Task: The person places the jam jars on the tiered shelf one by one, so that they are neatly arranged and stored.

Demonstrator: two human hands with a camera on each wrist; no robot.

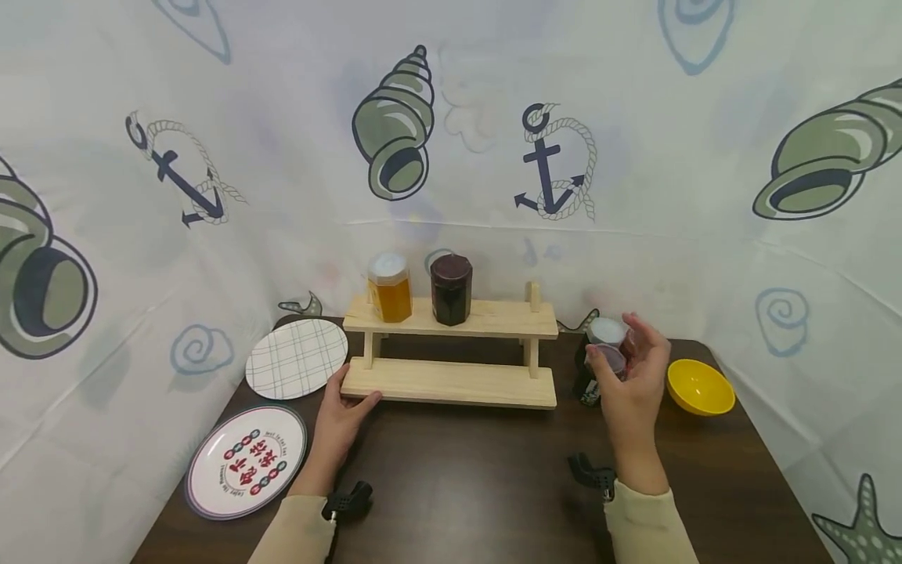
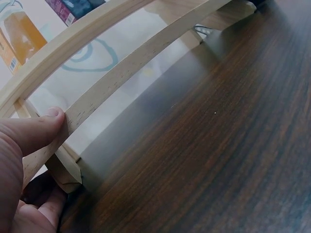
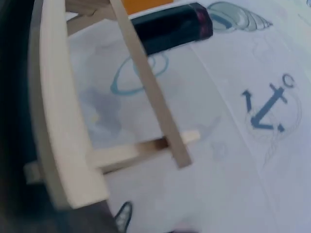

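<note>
A two-tier wooden rack (image 1: 451, 384) stands at the table's far side. My left hand (image 1: 338, 423) grips the left end of its lower board, the thumb (image 2: 53, 114) on the front edge and other fingers low by the foot. On the upper board sit a honey-coloured jar with a white lid (image 1: 391, 294) and a dark jar (image 1: 451, 294). At right, my right hand (image 1: 637, 384) curves about a purple-lidded jar (image 1: 611, 358), beside a white-lidded jar (image 1: 606, 330). A dark labelled side (image 1: 589, 389) shows below. Whether the fingers pinch a jar is hidden; the right wrist view misses the hand.
A yellow bowl (image 1: 700, 388) sits right of my right hand. A checked white plate (image 1: 296, 359) and a round plate with red lettering (image 1: 247, 462) lie at the left. A patterned cloth (image 1: 479, 180) hangs behind the dark wooden table (image 1: 465, 486).
</note>
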